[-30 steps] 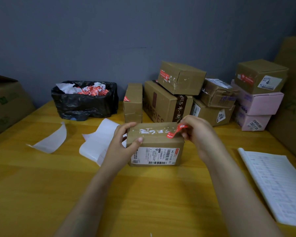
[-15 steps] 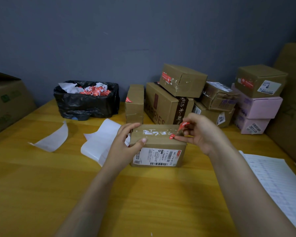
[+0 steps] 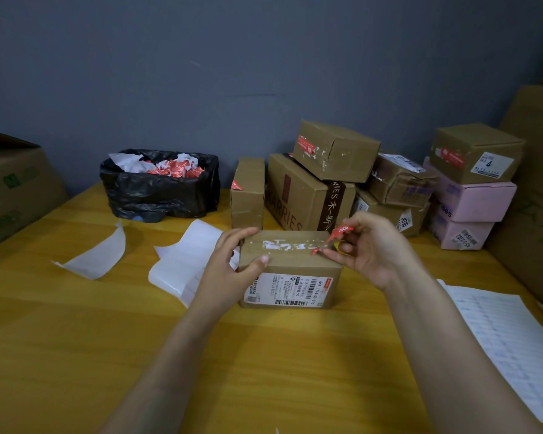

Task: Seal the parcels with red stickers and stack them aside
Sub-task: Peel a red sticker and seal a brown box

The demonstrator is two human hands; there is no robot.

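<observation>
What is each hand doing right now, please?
Left hand: grips the brown cardboard parcel at its left end.
Right hand: pinches the small red paper sticker.

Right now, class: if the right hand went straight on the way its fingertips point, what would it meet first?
Probably the taped top of the parcel: the right hand, pinching the red sticker, points leftward across it. Beyond, the left hand grips the far end. Height above the cardboard is unclear.

parcel: matt brown cardboard, torn white residue on top
sticker: glossy red film
table: smooth varnished wood
bag: shiny crinkled black plastic
</observation>
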